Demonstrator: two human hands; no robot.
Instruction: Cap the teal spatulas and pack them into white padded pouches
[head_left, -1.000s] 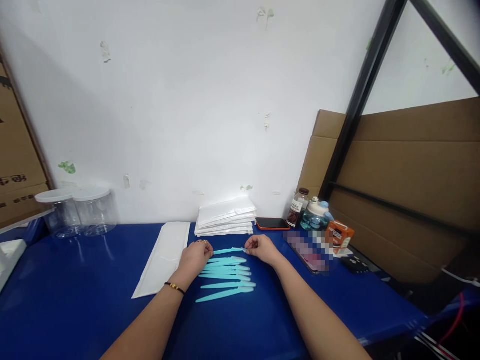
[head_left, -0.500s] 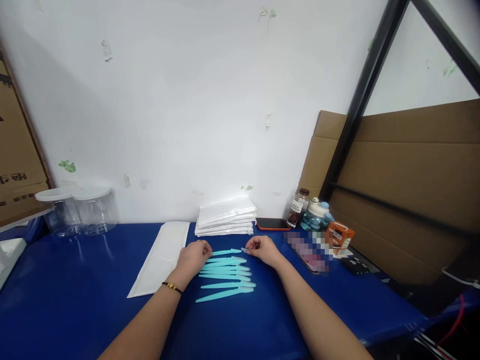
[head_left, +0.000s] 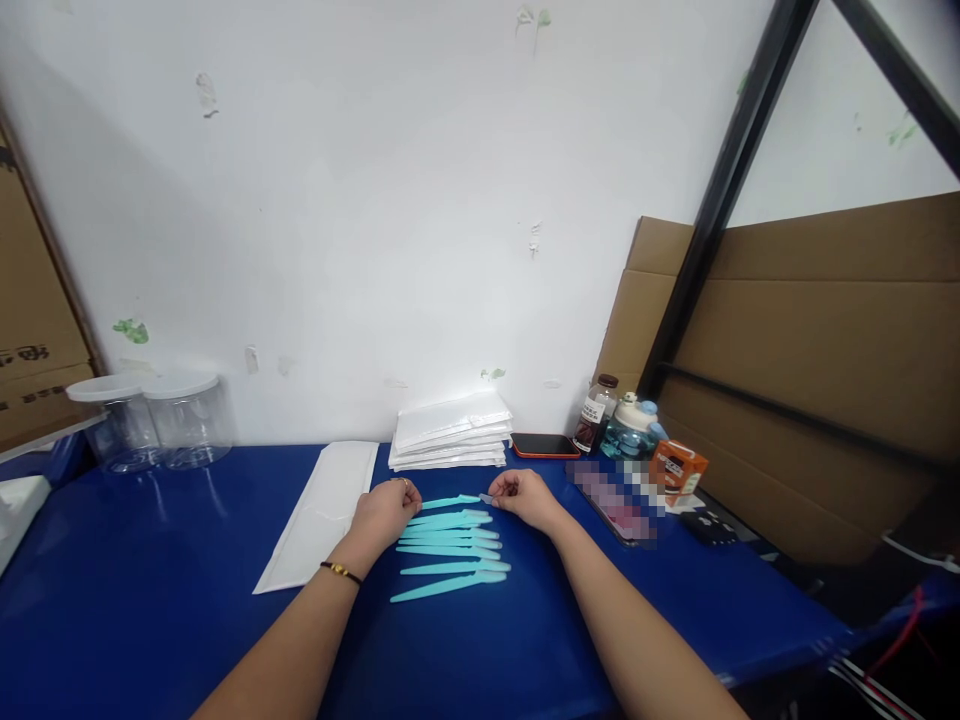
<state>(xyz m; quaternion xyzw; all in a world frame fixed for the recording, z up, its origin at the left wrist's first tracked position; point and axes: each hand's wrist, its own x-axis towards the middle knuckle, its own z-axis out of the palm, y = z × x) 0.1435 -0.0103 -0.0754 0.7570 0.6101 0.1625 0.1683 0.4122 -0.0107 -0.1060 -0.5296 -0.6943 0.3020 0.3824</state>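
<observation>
Several turquoise plastic blade-shaped pieces (head_left: 450, 545) lie in a row on the blue table (head_left: 150, 600). My left hand (head_left: 386, 510), fingers curled, rests at their left ends and touches the handle end of the topmost turquoise piece (head_left: 450, 501). My right hand (head_left: 525, 497) is pinched on a small clear cap (head_left: 486, 498) at that piece's right tip. A gold bracelet sits on my left wrist.
A long white padded envelope (head_left: 322, 515) lies left of the hands, a stack of white envelopes (head_left: 450, 430) behind. Two clear jars (head_left: 154, 420) stand at the far left. A phone (head_left: 545, 446), bottles (head_left: 622, 425) and an orange box (head_left: 677, 470) sit on the right, cardboard beyond.
Between the earlier frames and now my right hand has drawn the small cap slightly off the tip of the topmost piece. The left hand has stayed in place.
</observation>
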